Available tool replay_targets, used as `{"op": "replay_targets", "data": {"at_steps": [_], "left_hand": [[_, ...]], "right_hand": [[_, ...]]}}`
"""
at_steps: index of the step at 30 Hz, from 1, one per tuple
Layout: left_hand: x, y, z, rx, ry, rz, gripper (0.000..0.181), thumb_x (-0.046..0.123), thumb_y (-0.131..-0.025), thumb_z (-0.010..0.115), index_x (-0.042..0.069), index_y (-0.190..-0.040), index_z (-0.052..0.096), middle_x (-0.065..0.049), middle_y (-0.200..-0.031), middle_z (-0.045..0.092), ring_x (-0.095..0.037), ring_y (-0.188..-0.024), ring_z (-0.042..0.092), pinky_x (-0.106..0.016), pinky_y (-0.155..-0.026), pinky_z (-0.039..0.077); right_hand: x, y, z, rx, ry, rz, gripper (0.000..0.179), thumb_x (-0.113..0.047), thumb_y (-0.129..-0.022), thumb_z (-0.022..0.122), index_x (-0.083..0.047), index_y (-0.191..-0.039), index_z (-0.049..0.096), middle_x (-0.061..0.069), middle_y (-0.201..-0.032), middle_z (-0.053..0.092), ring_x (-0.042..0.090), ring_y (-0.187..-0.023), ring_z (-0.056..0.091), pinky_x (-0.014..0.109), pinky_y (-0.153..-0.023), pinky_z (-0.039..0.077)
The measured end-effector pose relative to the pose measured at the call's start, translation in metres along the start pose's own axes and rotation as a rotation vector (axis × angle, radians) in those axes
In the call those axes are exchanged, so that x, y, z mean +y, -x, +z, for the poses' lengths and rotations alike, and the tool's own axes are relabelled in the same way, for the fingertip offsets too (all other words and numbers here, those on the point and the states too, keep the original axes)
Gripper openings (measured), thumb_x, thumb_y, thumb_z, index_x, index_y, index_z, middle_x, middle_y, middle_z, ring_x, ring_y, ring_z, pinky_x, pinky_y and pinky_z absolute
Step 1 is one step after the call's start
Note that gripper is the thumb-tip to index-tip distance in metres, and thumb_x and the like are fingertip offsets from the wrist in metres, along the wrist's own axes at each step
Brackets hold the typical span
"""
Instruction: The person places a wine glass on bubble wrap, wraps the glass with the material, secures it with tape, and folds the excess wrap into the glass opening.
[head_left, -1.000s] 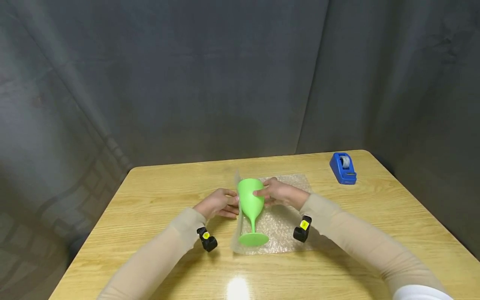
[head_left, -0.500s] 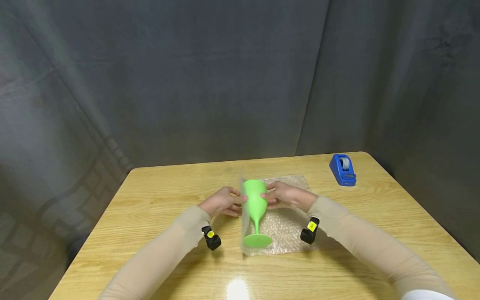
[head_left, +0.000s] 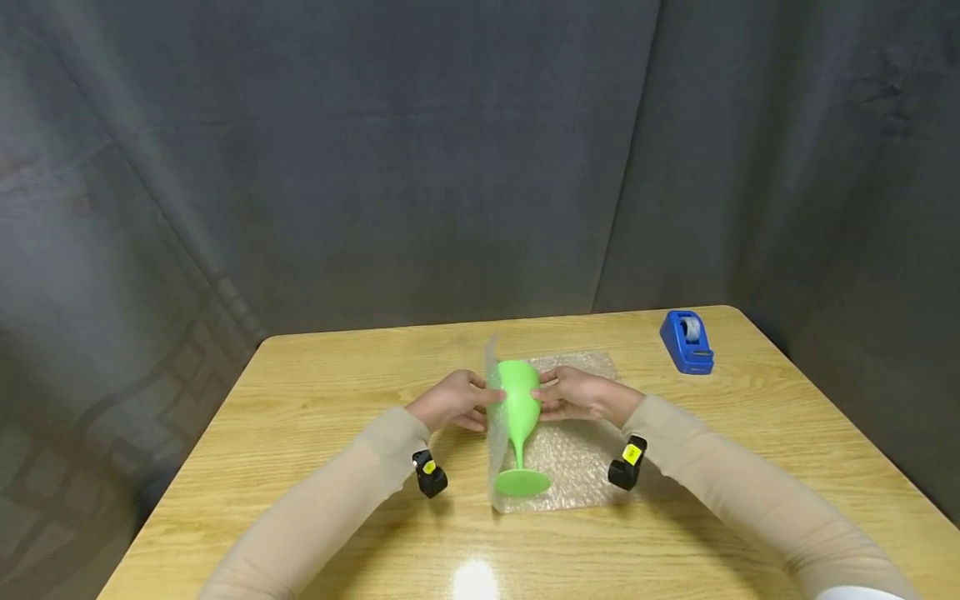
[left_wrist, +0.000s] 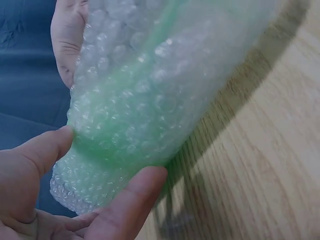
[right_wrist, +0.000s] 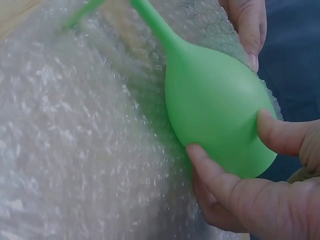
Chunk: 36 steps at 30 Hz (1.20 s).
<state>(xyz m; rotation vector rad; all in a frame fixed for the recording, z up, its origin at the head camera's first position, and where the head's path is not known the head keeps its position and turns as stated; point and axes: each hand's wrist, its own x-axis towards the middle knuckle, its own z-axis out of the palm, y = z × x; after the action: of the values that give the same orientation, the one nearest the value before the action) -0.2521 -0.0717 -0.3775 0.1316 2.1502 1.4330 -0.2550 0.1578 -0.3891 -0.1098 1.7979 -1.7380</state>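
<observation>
A bright green plastic goblet [head_left: 519, 408] lies on its side on a sheet of bubble wrap [head_left: 577, 467], its foot toward me. My right hand [head_left: 581, 395] holds the bowl, thumb and fingers on its green wall in the right wrist view. The left flap of the bubble wrap [left_wrist: 150, 100] stands folded up along the goblet's side. On that flap my left hand [head_left: 459, 398] has its thumb and fingertips, gripping it against the bowl. Seen from the left wrist, the green shows through the bubbles.
A blue tape dispenser [head_left: 687, 342] with a roll of clear tape stands at the back right of the wooden table [head_left: 315, 400]. Dark grey curtains [head_left: 450, 167] hang behind the table and at both sides. Each sleeve carries a small black camera.
Both hands have shifted a little to the right, and the goblet has rolled or slid right with them. The left flap of bubble wrap has come further over the goblet's side.
</observation>
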Motion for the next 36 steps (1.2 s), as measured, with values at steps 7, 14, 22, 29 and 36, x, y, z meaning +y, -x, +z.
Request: {"op": "replay_targets", "data": {"at_steps": [7,14,22,29,36], "left_hand": [[0.007,0.001,0.001,0.009,-0.077,0.003,0.053,0.025,-0.092,0.067,-0.011,-0.126,0.046,-0.019,-0.107,0.059,-0.026,-0.084,0.067,-0.036,-0.074,0.059],[0.014,0.001,0.003,0.002,-0.148,0.009,0.024,0.023,-0.093,0.066,0.000,-0.092,0.059,-0.010,-0.085,0.058,-0.027,-0.079,0.067,-0.036,-0.073,0.060],[0.017,0.003,0.004,0.004,-0.165,0.013,0.040,0.023,-0.093,0.066,0.015,-0.067,0.036,-0.004,-0.066,0.046,-0.025,-0.072,0.065,-0.038,-0.074,0.060],[0.015,0.004,0.004,0.003,-0.139,0.011,0.033,0.024,-0.093,0.066,-0.004,-0.103,0.053,-0.016,-0.096,0.057,-0.025,-0.078,0.066,-0.034,-0.071,0.060],[0.007,-0.003,0.007,-0.061,-0.011,-0.013,0.042,0.028,-0.094,0.064,-0.008,-0.113,0.056,-0.022,-0.109,0.063,-0.031,-0.092,0.068,-0.037,-0.080,0.059]], "right_hand": [[-0.004,-0.001,-0.005,0.165,0.315,-0.051,0.057,-0.007,-0.092,0.064,0.019,-0.133,0.034,0.027,-0.116,0.052,0.023,-0.095,0.062,0.035,-0.090,0.055],[-0.019,0.005,0.001,0.144,0.510,-0.073,0.032,-0.010,-0.094,0.062,0.016,-0.112,0.054,0.020,-0.101,0.061,0.027,-0.093,0.067,0.035,-0.083,0.058],[-0.028,0.003,0.009,0.106,0.613,0.002,0.042,-0.032,-0.101,0.052,-0.004,-0.071,0.057,0.000,-0.064,0.050,0.007,-0.058,0.055,0.033,-0.077,0.059],[-0.034,0.001,0.013,0.124,0.624,0.063,0.034,-0.024,-0.096,0.061,-0.006,-0.068,0.057,-0.002,-0.059,0.046,0.006,-0.050,0.046,0.029,-0.070,0.059],[-0.033,0.001,0.004,0.051,0.470,0.093,0.028,-0.020,-0.097,0.059,0.003,-0.084,0.065,0.004,-0.074,0.060,0.008,-0.061,0.057,0.024,-0.069,0.058]]}}
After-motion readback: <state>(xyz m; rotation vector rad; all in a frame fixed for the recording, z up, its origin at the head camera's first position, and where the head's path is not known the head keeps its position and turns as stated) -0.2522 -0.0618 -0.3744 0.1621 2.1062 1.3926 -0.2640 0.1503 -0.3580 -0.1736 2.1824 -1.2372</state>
